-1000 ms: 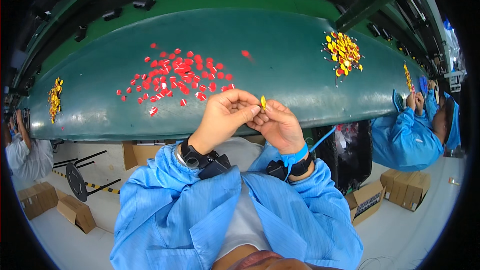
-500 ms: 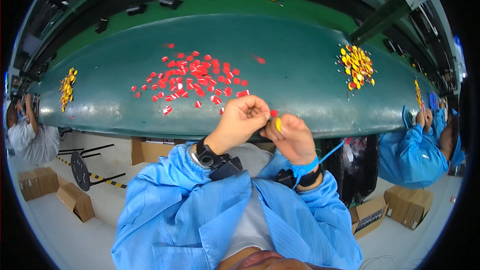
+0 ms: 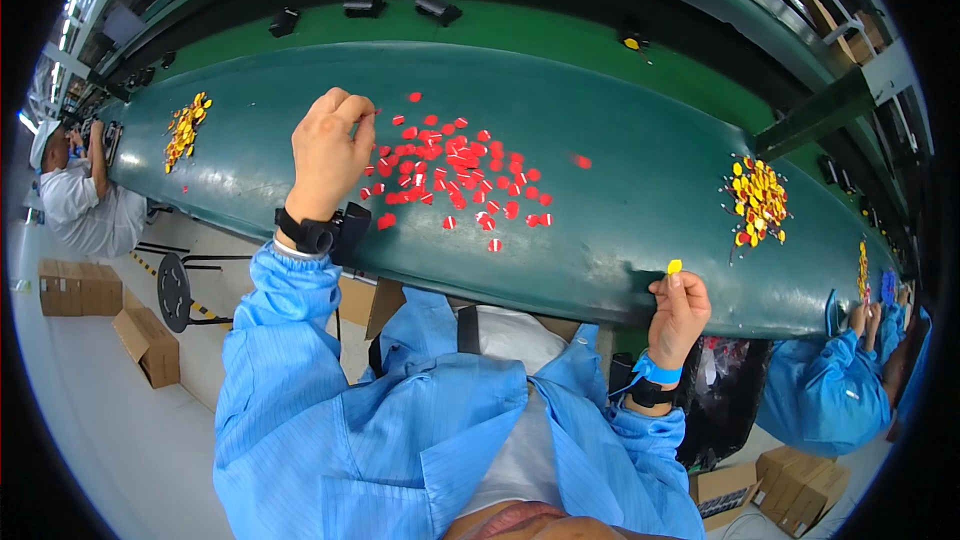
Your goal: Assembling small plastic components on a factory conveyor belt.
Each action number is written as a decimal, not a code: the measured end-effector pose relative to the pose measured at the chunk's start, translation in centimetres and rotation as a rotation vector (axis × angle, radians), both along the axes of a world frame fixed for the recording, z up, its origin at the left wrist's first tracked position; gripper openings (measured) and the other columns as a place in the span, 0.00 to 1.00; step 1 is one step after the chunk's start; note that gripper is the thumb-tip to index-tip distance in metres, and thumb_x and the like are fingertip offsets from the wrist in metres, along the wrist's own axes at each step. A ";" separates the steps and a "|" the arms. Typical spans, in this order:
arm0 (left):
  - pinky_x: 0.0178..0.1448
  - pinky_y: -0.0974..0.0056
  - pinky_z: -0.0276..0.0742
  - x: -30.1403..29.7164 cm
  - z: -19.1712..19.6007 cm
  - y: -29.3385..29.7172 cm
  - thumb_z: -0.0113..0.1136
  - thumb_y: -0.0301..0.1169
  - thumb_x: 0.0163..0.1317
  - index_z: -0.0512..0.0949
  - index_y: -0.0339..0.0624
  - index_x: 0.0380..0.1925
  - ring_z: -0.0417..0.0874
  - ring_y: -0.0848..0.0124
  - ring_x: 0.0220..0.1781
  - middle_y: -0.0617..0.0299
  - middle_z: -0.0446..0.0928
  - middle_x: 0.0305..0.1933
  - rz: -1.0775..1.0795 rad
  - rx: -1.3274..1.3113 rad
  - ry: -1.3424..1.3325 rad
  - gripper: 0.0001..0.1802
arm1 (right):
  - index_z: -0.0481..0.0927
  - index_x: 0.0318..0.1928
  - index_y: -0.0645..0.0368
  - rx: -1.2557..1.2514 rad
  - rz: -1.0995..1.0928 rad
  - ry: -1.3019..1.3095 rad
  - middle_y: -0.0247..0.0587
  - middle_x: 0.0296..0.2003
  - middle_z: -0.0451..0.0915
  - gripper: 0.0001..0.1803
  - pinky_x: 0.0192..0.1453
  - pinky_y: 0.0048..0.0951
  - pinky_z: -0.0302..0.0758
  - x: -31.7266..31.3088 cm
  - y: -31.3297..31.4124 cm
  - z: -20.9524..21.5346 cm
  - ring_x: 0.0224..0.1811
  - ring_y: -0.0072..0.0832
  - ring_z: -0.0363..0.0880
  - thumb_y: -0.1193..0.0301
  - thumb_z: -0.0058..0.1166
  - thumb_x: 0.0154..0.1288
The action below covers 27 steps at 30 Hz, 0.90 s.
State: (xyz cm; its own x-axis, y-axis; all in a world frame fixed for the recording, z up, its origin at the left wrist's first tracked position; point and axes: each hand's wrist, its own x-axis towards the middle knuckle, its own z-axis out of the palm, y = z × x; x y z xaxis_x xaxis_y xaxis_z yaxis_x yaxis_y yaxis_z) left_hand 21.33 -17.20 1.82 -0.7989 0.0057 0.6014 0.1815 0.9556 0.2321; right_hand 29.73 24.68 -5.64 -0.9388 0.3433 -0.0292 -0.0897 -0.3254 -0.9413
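1. Left hand [image 3: 330,155] reaches over the green curved counter [image 3: 620,190], its grip pinched on a small red piece at the scattered red pieces [image 3: 455,175].
2. Right hand [image 3: 678,312] is at the counter's near edge, its grip closed on a small yellow round piece [image 3: 674,266].

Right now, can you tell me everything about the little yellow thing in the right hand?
The small yellow piece is tiny, flat and roundish, bright yellow, and looks like plastic or a sticker; it is too small to tell which. It sticks up from the fingertips of the right hand, pinched at its lower edge. It is held at the near edge of the green belt, apart from the yellow pile.
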 end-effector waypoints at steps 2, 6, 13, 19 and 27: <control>0.35 0.63 0.74 -0.4 -0.9 -1.5 0.59 0.23 0.50 0.77 0.42 0.27 0.78 0.63 0.33 0.60 0.73 0.28 -0.031 -0.122 -0.031 0.03 | 0.77 0.33 0.65 0.093 0.012 0.013 0.35 0.29 0.77 0.02 0.36 0.22 0.73 -0.4 0.2 -0.6 0.28 0.21 0.75 0.78 0.56 0.61; 0.36 0.61 0.75 -1.7 -3.1 -2.7 0.57 0.24 0.46 0.78 0.45 0.26 0.75 0.63 0.36 0.62 0.71 0.29 -0.128 -0.324 -0.126 0.06 | 0.77 0.32 0.65 0.245 0.034 0.021 0.34 0.29 0.75 0.02 0.35 0.19 0.72 -1.0 -0.6 -0.1 0.28 0.19 0.73 0.79 0.56 0.60; 0.35 0.62 0.74 -1.3 -3.0 -2.1 0.55 0.24 0.45 0.80 0.46 0.26 0.73 0.63 0.35 0.62 0.70 0.29 -0.230 -0.515 -0.274 0.07 | 0.76 0.30 0.65 0.314 0.071 0.067 0.33 0.28 0.73 0.02 0.36 0.18 0.69 -1.0 -0.7 -0.4 0.29 0.18 0.71 0.80 0.55 0.60; 0.36 0.63 0.76 1.7 -2.6 -2.9 0.56 0.24 0.48 0.83 0.47 0.30 0.75 0.64 0.37 0.64 0.73 0.30 -0.176 -0.329 -0.305 0.10 | 0.75 0.30 0.65 0.335 0.078 0.052 0.33 0.28 0.72 0.02 0.36 0.18 0.69 -0.9 -0.7 -0.1 0.29 0.18 0.71 0.81 0.54 0.60; 0.37 0.61 0.75 2.2 -3.3 -4.0 0.60 0.26 0.52 0.82 0.44 0.31 0.76 0.62 0.38 0.61 0.75 0.30 -0.035 -0.052 -0.179 0.06 | 0.76 0.32 0.64 0.344 0.099 0.066 0.34 0.30 0.73 0.02 0.35 0.19 0.70 -1.1 -0.4 -0.3 0.28 0.19 0.72 0.79 0.55 0.61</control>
State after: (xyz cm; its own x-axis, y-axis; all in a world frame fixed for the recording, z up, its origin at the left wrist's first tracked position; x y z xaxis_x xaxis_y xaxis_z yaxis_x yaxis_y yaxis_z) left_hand 23.53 -21.20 -1.48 -0.8921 0.0629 0.4475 0.1752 0.9610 0.2142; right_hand 28.66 24.31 -5.98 -0.9640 0.2296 0.1341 -0.1379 -0.0007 -0.9904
